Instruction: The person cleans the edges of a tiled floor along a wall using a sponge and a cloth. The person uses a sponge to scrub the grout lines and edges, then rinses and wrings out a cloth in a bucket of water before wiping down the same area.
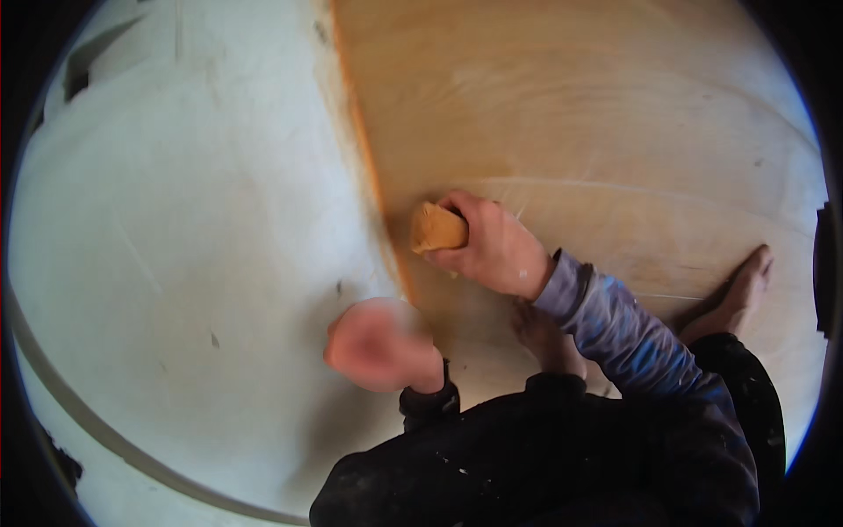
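Near the middle of the view, my right hand (497,247) grips a tan, sponge-like block (437,228) between thumb and fingers. The block is over the tan floor surface (560,118), close to the orange edge line (366,148) where a white surface (197,197) begins. Whether the block touches the floor cannot be told. Lower and to the left, my left hand (380,346) is against or just above the white surface beside that line. It is heavily blurred, so its fingers and anything in them are hidden.
Two bare feet rest on the tan floor, one (550,342) just below my right wrist and the other (734,293) farther right. My dark-trousered leg (461,461) fills the bottom. A grey curved band (99,421) crosses the white surface at lower left.
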`<state>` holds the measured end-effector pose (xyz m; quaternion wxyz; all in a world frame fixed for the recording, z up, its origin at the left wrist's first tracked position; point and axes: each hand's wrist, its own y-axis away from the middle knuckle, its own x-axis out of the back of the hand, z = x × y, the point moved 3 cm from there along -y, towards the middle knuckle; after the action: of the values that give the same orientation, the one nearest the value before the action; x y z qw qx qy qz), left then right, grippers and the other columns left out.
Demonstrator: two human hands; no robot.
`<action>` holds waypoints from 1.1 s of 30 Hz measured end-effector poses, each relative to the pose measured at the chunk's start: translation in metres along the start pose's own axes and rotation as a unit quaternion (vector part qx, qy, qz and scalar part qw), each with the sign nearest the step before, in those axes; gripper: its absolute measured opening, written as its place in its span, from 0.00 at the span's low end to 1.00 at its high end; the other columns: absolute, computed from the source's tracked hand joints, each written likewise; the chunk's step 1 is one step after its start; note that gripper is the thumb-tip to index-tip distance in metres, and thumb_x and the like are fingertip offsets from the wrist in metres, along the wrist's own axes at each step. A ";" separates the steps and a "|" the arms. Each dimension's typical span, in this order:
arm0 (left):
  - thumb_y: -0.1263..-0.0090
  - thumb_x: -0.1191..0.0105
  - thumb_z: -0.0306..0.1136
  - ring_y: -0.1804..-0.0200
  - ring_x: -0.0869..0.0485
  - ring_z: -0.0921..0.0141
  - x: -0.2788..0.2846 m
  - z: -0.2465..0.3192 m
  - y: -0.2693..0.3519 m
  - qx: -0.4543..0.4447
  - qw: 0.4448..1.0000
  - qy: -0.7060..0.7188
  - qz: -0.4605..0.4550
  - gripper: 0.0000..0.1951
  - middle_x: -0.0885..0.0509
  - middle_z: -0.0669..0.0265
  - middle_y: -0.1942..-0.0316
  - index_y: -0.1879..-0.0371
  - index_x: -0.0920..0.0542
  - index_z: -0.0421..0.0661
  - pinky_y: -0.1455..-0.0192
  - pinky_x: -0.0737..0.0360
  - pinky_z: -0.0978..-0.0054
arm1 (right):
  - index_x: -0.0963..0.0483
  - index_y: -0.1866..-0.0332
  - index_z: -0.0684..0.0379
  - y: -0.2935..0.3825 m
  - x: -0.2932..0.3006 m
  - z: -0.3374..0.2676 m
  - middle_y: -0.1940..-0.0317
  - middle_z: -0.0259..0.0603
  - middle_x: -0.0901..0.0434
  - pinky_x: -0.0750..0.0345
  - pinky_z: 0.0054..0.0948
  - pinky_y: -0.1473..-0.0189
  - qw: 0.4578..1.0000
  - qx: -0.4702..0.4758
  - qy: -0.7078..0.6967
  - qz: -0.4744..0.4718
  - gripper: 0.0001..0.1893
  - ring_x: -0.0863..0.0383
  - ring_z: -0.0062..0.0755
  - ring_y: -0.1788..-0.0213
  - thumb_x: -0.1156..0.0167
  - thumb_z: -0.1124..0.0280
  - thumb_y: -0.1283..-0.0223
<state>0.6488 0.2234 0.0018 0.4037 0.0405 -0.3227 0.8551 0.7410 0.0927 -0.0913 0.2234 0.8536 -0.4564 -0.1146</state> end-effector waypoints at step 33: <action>0.26 0.45 0.32 0.50 0.19 0.68 -0.310 0.543 0.032 0.187 0.691 -0.029 -0.697 0.17 0.18 0.63 0.50 0.41 0.24 0.41 0.43 0.20 0.67 | 0.25 0.45 0.65 0.471 0.424 0.064 0.50 0.63 0.16 0.20 0.54 0.44 0.898 -0.156 -0.140 0.387 0.21 0.17 0.65 0.45 0.39 0.64 0.41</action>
<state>0.7294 -0.3148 0.3114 0.8583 0.3536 -0.0462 0.3689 0.6086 -0.5055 0.0854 0.3137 0.5387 -0.7539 -0.2072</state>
